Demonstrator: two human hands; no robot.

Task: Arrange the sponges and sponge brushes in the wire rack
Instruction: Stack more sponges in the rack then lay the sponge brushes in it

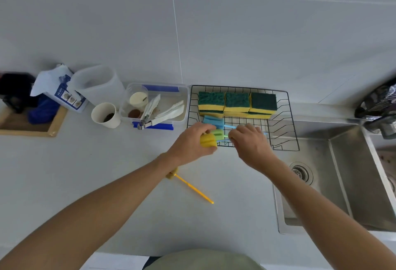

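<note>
Nearest the camera, two bare forearms reach forward over the pale grey bench (107, 162) toward the wire rack (287, 119) at about one o'clock. The left hand (192, 143) is clamped round the yellow foam head of a sponge brush (207, 140) at the rack's near left corner. The right hand (250, 141) is curled over the rack's front edge, fingers drawn together on what seems to be the thin handles of the green brush (218, 133) and blue brush (213, 121) lying inside; exactly which one it pinches I cannot tell.

Six green-and-yellow sponges (236, 103) stand in a tidy row along the rack's far side. One more yellow brush (192, 187) lies loose on the bench at six o'clock from the rack, partly under the left forearm.

These brushes look feather-light: soft foam heads that squash under pressure, stiff thin plastic stems that could snag in the wires. Holding the stem near the head should steer them best.

A steel sink (342, 184) sits at three o'clock, a paper cup (106, 114) and clear tub (154, 107) at ten o'clock, grey wall tiles behind.
</note>
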